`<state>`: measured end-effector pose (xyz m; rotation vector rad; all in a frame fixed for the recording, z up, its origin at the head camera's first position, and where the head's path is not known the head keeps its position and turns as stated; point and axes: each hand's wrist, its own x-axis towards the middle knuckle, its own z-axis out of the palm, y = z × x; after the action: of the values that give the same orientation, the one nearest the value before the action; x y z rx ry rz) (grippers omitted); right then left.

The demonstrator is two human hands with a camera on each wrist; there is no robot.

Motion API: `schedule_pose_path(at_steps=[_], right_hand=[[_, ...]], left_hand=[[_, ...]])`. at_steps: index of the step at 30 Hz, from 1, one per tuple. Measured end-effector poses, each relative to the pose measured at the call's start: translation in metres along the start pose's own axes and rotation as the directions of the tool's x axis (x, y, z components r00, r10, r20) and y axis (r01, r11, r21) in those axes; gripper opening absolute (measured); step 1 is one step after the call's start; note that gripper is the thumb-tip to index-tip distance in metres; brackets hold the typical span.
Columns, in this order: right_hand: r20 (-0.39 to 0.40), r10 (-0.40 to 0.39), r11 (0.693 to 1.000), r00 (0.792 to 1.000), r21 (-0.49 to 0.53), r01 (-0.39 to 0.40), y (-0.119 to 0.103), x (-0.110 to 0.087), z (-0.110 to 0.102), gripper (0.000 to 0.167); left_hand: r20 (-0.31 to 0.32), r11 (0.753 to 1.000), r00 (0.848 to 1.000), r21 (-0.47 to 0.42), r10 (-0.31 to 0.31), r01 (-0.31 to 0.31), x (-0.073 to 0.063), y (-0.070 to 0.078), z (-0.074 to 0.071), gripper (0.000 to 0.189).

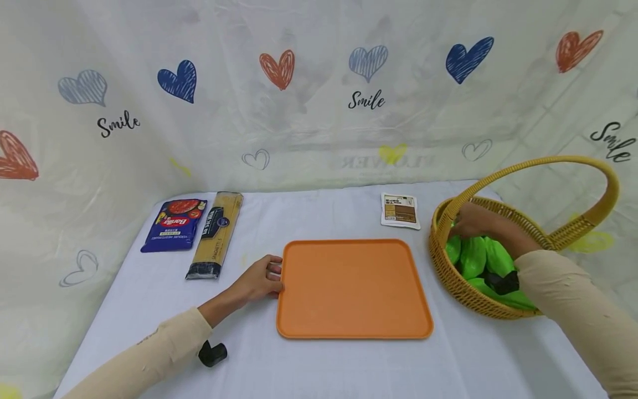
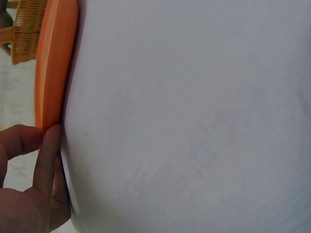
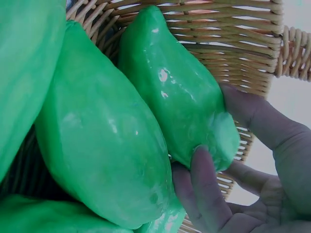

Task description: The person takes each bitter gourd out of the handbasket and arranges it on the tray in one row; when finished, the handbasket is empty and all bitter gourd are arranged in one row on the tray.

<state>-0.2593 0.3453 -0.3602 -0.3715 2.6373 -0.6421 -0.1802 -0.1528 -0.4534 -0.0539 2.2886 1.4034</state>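
At the left edge of the orange tray (image 1: 354,291), my left hand (image 1: 258,280) pinches the rim between thumb and fingers. The tray lies flat on the table. My right hand (image 1: 472,220) reaches into a wicker basket (image 1: 463,288) on the right. There it holds one end of a green mango (image 3: 172,87), thumb on one side and fingers on the other, as the right wrist view shows. That mango still lies against the basket's woven wall. Another green mango (image 3: 102,131) sits right beside it, with several more around.
A blue Barilla packet (image 1: 175,224) and a pack of spaghetti (image 1: 215,235) lie at the back left. A small white and brown sachet (image 1: 400,210) lies behind the tray. The basket's tall handle (image 1: 538,160) arches above the right forearm. A printed curtain hangs behind the table.
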Motion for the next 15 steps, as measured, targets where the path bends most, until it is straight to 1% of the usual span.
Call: schedule_pose_path(at_steps=[3, 4, 9, 12, 15], right_hand=[[0.004, 0.033, 0.999, 0.999, 0.043, -0.033, 0.002, -0.003, -0.001, 0.037], [0.001, 0.030, 0.998, 1.000, 0.053, -0.030, 0.003, -0.004, -0.002, 0.042], [-0.004, 0.033, 0.993, 0.999, 0.113, -0.032, 0.010, -0.012, -0.007, 0.071], [-0.007, 0.041, 0.986, 0.999, 0.160, -0.040, 0.014, -0.016, -0.009, 0.079], [-0.025, 0.045, 0.980, 0.999, 0.195, -0.039, 0.018, -0.019, -0.010, 0.084]], left_hand=[[0.003, 1.000, 1.000, -0.006, 0.005, -0.005, 0.000, -0.001, 0.000, 0.065], [0.005, 1.000, 1.000, -0.008, 0.007, -0.007, 0.000, -0.001, -0.001, 0.065], [0.009, 1.000, 1.000, -0.007, 0.013, -0.013, 0.000, -0.001, -0.001, 0.065], [0.010, 1.000, 1.000, -0.007, 0.014, -0.014, 0.000, -0.001, -0.001, 0.065], [0.010, 1.000, 1.000, -0.009, 0.010, -0.010, -0.001, -0.001, -0.001, 0.066]])
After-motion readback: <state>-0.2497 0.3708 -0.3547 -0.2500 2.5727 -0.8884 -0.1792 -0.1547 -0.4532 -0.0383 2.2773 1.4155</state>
